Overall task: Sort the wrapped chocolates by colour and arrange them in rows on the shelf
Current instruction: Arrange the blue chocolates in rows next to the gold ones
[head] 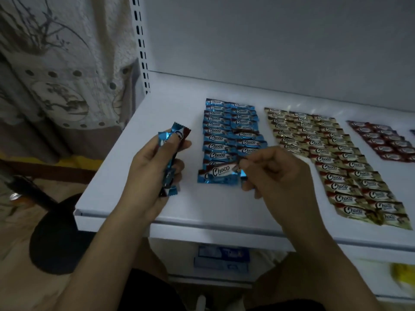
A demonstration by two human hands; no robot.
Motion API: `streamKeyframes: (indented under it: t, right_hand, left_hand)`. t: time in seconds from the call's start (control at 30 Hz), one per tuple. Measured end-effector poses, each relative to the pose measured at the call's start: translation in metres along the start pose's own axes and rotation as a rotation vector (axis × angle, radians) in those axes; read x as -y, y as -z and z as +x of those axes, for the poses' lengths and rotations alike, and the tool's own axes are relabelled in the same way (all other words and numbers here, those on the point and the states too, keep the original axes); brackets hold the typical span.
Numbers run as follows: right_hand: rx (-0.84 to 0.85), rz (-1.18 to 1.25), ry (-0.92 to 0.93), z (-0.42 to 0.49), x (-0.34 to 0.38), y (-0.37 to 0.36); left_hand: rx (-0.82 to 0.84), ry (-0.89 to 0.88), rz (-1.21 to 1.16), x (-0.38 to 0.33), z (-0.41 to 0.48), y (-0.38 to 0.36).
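Fingers [249, 157] of our right hand [276, 173] pinch the right end of one blue chocolate [219, 173], which lies slightly tilted at the near end of the blue rows [224, 133] on the white shelf [139, 187]. Our left hand [155, 158] curls round a small bundle of blue chocolates [173, 151], held upright just left of those rows. To the right we see gold rows [325, 158], and further right red rows [386, 142], each group apart.

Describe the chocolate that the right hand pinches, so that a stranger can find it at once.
On the white shelf, find the blue block, the leftmost colour group. At its near end lies the chocolate pinched by the right hand; unlike its neighbours, it sits tilted.
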State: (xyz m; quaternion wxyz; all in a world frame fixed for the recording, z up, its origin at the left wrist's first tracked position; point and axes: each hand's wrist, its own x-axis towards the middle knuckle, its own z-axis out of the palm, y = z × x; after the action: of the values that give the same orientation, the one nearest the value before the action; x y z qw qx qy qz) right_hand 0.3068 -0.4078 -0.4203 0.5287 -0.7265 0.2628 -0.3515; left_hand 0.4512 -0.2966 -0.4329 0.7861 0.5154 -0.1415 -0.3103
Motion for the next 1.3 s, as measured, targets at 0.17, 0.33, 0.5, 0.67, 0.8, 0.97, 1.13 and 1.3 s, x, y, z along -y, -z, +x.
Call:
streamKeyframes:
  t: [0.17,0.33,0.5,0.67,0.8,0.97,1.13,1.3]
  right_hand:
    - [-0.022,-0.294,0.026,-0.02,-0.025,-0.007]
    - [-0.047,-0.625,0.189,-0.026,-0.033,-0.013]
    - [-0.039,-0.675,0.183,-0.021,-0.038,-0.012]
    - [-0.078,-0.678,0.251,-0.018,-0.044,-0.011]
    - [-0.055,-0.779,0.367,-0.017,-0.044,-0.02]
    - [-0.026,-0.915,0.435,-0.011,-0.051,-0.026]
    - [-0.053,-0.522,0.379,-0.01,-0.043,-0.021]
    - [0.013,0.023,0.209,-0.001,0.003,-0.016]
  left_hand:
    - [0.004,-0.027,-0.013,0.002,0.001,0.002]
    - [0.05,-0.1,0.142,0.009,0.001,0.003]
    - [0.063,-0.121,0.187,0.01,0.002,0.004]
    - [0.061,-0.124,0.187,0.011,0.002,0.004]
    - [0.064,-0.141,0.218,0.012,0.002,0.004]
    - [0.066,-0.174,0.249,0.012,0.0,0.004]
    - [0.051,-0.364,0.31,0.009,-0.009,-0.004]
    - [0.293,-0.213,0.222,0.003,-0.011,-0.03]
